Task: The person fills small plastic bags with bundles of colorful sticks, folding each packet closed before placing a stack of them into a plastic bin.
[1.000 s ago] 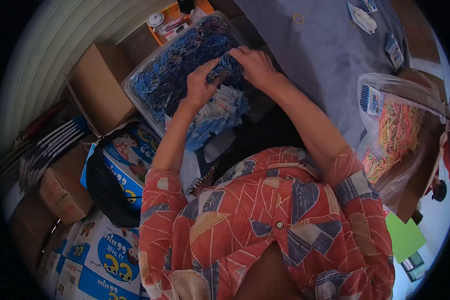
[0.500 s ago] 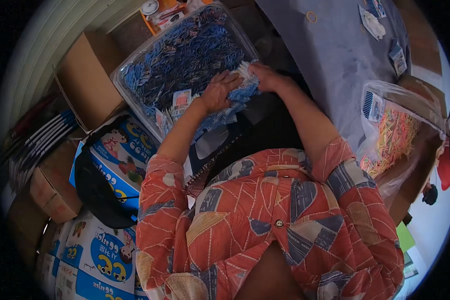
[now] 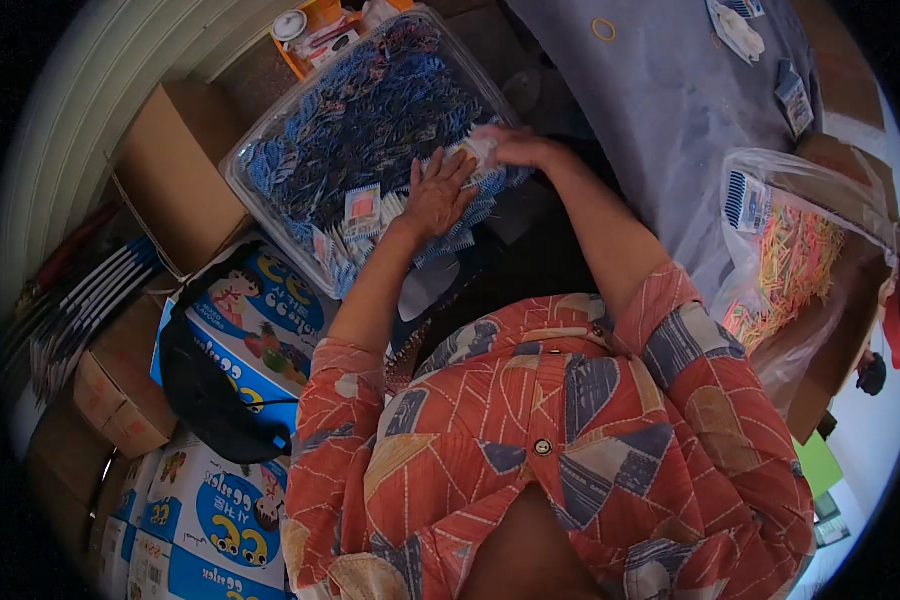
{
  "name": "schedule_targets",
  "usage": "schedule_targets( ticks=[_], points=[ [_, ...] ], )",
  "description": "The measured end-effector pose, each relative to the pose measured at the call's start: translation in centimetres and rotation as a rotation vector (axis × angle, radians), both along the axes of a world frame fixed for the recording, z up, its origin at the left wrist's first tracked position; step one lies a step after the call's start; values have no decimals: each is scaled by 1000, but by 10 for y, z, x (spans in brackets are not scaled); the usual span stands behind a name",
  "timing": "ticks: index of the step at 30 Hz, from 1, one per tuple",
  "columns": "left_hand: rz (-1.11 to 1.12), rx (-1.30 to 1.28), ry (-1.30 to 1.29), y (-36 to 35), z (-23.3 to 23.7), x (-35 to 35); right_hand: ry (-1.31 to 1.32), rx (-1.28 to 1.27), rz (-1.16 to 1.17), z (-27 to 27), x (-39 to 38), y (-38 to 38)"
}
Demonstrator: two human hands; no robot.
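Observation:
A clear plastic tub point(image 3: 238, 170) in front of me is filled with small blue-and-white striped packets point(image 3: 370, 110). My left hand point(image 3: 437, 200) lies flat on the packets along the near edge, its fingers spread. To its right, my right hand point(image 3: 515, 150) is at the tub's right corner, over whitish packets; its fingers are blurred, and whether they grip any is hidden. Just left of my left hand, a packet with a pinkish panel point(image 3: 363, 207) stands out in a row of packets on edge.
An open cardboard box point(image 3: 185, 165) and blue-white printed cartons point(image 3: 215, 510) stand left, with a black cap-like item point(image 3: 205, 390). On the right are a grey cloth-covered surface point(image 3: 630, 110), a yellow rubber band point(image 3: 603, 29) and a clear bag of coloured sticks point(image 3: 795, 260).
My right hand has shifted slightly left and up, its fingers now smeared by motion. My left hand stays on the packets, fingers more spread. The view has tilted slightly.

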State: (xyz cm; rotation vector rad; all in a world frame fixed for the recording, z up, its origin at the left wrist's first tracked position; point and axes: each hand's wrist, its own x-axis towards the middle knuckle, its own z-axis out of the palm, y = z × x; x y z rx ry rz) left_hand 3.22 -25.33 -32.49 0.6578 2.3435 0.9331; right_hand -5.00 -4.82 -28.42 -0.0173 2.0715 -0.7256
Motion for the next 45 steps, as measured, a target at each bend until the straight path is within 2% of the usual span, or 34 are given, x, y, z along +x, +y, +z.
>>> schedule_targets(
  ticks=[1,3,4,6,7,9,10,12,13,14,15,16,18,20,22,24,25,27,28,30,32,34,36,37,39,40,42,43,45],
  points=[
    [-3,-30,9,1,1,0,-11,2,-2,-18,2,4],
    [-4,-18,-2,2,-3,-1,396,78,-26,-83,5,16],
    [-6,-8,-1,0,-6,-1,380,75,-27,-104,4,28],
    [-5,34,-49,-3,-14,-3,474,105,196,-132,7,57],
    [0,82,-79,-4,-15,-5,468,103,187,-114,7,43],
    [-2,105,-142,-4,-13,-9,337,408,176,-94,-3,22],
    [1,128,-201,-5,-10,-12,339,403,167,-92,-4,20],
    [-51,28,-123,-7,5,-6,332,398,529,-91,-11,19],
    [-89,-64,-52,-6,17,-3,334,398,524,-76,-10,14],
    [-88,-68,-52,-5,28,-2,392,402,424,-60,-5,7],
    [-155,-177,-19,-5,42,-1,445,399,322,-45,-3,-1],
    [-222,-288,14,-6,48,0,443,389,323,-40,-4,-5],
    [-198,-275,25,-5,38,2,334,417,241,-39,-5,-4],
    [-179,-256,37,-1,22,7,283,420,296,-51,-9,-2],
    [45,-116,28,-3,6,8,248,417,359,-50,-14,-6],
    [54,-166,44,3,-1,13,374,226,192,-29,-5,-11],
    [57,-211,56,6,3,14,374,218,198,-25,-3,-14],
    [40,-238,51,4,22,14,293,210,19,-16,-5,-21],
    [15,-257,44,2,30,13,297,203,24,-8,-5,-26],
    [25,-208,-1,-8,33,6,386,577,611,3,-6,-32],
    [26,-158,-49,-25,33,0,448,595,567,7,-7,-32],
    [274,-95,110,-52,29,-9,504,612,519,9,-7,-33],
    [472,-103,-50,-85,25,-27,471,645,386,12,-12,-35],
    [475,-107,-49,-100,19,-27,473,640,387,3,-12,-34],
    [238,-337,-119,-122,8,-21,598,504,303,-12,-9,-34],
    [242,-336,-115,-128,0,-16,604,504,305,-2,-11,-39],
    [-85,-655,76,-128,-4,-7,451,404,493,14,-13,-42],
    [-87,-653,79,-124,0,-4,453,407,491,12,-12,-42],
    [52,-711,-63,-113,12,3,165,509,658,8,-12,-44]
  ],
)
